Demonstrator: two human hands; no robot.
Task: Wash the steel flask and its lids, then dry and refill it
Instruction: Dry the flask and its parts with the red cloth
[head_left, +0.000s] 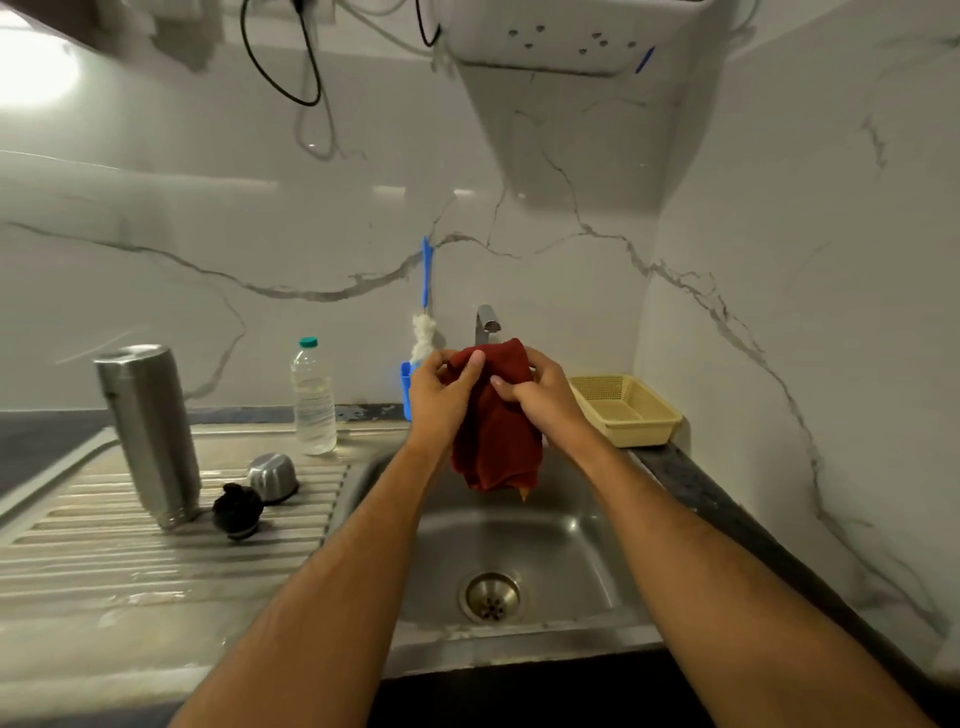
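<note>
The steel flask (148, 434) stands mouth down on the ribbed draining board (104, 535), left of the sink. Beside it lie its steel cup lid (272, 477) and its black stopper lid (237, 510). Over the sink basin (566, 540) both my hands hold a dark red cloth (496, 431). My left hand (441, 397) grips its upper left part. My right hand (540, 395) grips its right side. The cloth hangs down between my wrists. Whether anything lies wrapped inside the cloth is hidden.
A clear plastic water bottle (313, 397) with a green cap stands behind the lids. A blue-handled bottle brush (423, 322) stands in a blue holder by the tap (485, 322). A beige plastic basket (626, 410) sits right of the sink. Marble walls close the back and right.
</note>
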